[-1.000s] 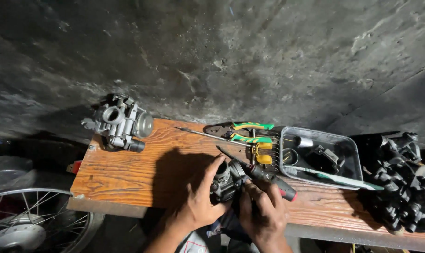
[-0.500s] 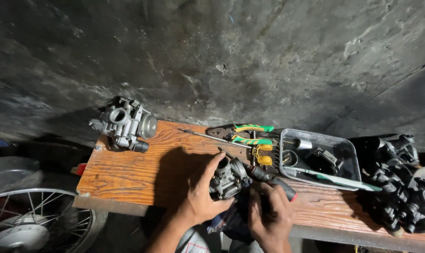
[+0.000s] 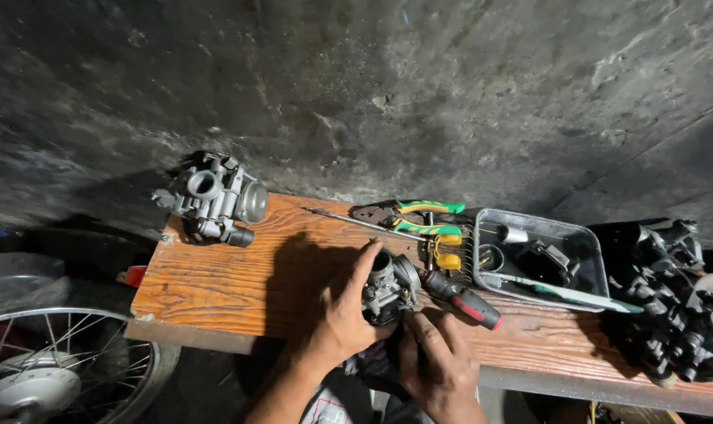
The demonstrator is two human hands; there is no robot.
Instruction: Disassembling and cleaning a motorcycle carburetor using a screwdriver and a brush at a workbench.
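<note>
Gripping carburetor [image 3: 389,286] as before, left hand [image 3: 347,310] fingers closed, right hand [image 3: 437,363] lowered, grip unclear

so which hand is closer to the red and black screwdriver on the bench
Right. The right hand sits just below the screwdriver, nearly touching it; the left hand is farther left, gripping the carburetor.

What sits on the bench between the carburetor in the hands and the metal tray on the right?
In the head view, a red-and-black-handled screwdriver lies between the held carburetor and the metal tray, with a small yellow tool just behind it.
</note>
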